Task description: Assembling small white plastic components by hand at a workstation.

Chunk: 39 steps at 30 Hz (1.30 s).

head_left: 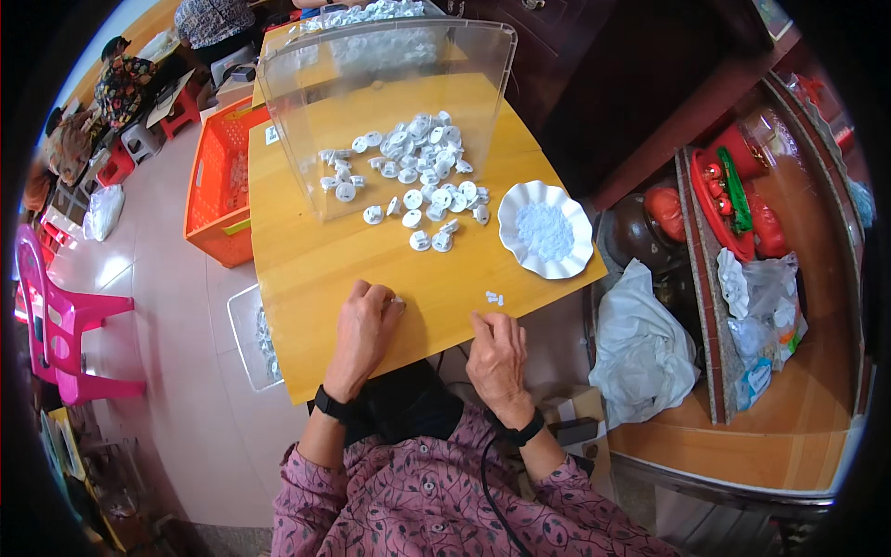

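Note:
My left hand [366,323] is over the near part of the yellow table [306,269], its fingers pinched on a small white plastic part [400,302] that shows only partly. By the table's near edge, my right hand [499,364] is curled with the fingertips drawn in; whatever they hold, if anything, is hidden. Just beyond it lie a few tiny white pins [496,299]. A scalloped white dish [516,261] to the right holds a heap of small pale pieces [546,230]. Farther back, many round white plastic parts [422,153] are spilled in a loose pile.
A clear plastic bin [506,70] lies tipped behind the pile. Left of the table stand an orange crate [206,186] and a pink chair [70,320]. A white bag [640,357] and shelves [710,306] are at the right. Several people sit at far left.

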### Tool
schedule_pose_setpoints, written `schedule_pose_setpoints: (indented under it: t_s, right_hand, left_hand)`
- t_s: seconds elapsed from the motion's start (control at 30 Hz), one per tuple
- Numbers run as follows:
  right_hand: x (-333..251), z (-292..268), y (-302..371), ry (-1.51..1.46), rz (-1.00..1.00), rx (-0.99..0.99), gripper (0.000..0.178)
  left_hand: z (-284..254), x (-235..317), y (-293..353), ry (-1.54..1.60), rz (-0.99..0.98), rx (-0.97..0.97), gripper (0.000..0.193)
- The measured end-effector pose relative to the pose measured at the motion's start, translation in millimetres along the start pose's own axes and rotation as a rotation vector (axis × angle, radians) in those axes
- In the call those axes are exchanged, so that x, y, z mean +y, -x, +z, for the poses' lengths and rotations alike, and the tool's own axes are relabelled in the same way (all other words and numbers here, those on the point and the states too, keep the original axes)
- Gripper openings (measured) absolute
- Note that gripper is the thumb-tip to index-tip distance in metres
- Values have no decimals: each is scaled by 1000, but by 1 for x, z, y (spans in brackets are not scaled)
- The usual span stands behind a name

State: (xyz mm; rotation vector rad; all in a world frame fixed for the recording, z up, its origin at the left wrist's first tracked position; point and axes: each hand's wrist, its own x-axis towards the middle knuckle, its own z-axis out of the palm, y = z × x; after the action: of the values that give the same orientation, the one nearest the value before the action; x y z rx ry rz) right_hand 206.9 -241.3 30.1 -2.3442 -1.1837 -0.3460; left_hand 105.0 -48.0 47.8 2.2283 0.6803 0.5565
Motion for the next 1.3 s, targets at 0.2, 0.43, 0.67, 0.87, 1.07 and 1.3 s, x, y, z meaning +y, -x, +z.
schedule_pose_setpoints:
  t_s: [0.2,0.43,0.67,0.87,1.07,1.3]
  right_hand:
    - [-17,5,6,-277,-7,-42,29]
    - [-8,-8,-2,-160,-101,-115,37]
    - [-2,-4,1,-161,-217,-86,33]
    - [-2,3,7,-285,-183,32,24]
    - [-28,5,12,-679,203,-37,12]
    - [-64,-13,-9,-753,207,-117,11]
  left_hand:
    - [-10,2,26,39,-90,65,16]
    - [-9,-10,43,123,-82,163,14]
    - [-7,-12,47,164,-61,216,12]
    - [-6,-12,50,241,-75,238,11]
    - [-1,-24,62,712,-138,185,9]
    - [4,-26,72,1720,-404,-25,18]
